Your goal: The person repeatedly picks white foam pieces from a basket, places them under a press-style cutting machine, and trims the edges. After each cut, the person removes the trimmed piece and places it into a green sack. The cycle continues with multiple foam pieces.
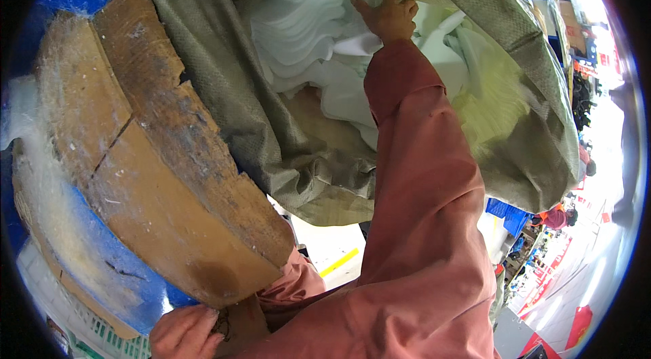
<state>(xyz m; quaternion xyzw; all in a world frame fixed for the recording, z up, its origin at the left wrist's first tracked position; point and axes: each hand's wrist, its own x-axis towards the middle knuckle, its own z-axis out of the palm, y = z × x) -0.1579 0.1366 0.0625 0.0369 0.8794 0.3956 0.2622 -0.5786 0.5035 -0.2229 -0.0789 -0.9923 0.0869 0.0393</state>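
Observation:
My right hand [390, 18] reaches into a large grey-green woven sack [237, 74], thumb spread away from the fingers. It rests on thin white curved sheets [308, 16], soft-looking like foam, stacked in wavy layers; I cannot tell their exact kind. Pale yellow-green sheets [488, 101] fan out on the sack's right side. My left hand [183, 333] is low at the left, by the lower end of a worn brown cardboard flap [176, 216]. Its fingers are curled, and whatever they may hold is hidden.
Blue plastic [112, 257] shows behind the cardboard, with a pale green slatted crate [95, 328] below it. Right of the sack, a blue crate [508, 215] stands lower down. Other people [557, 218] and cluttered benches appear at the far right.

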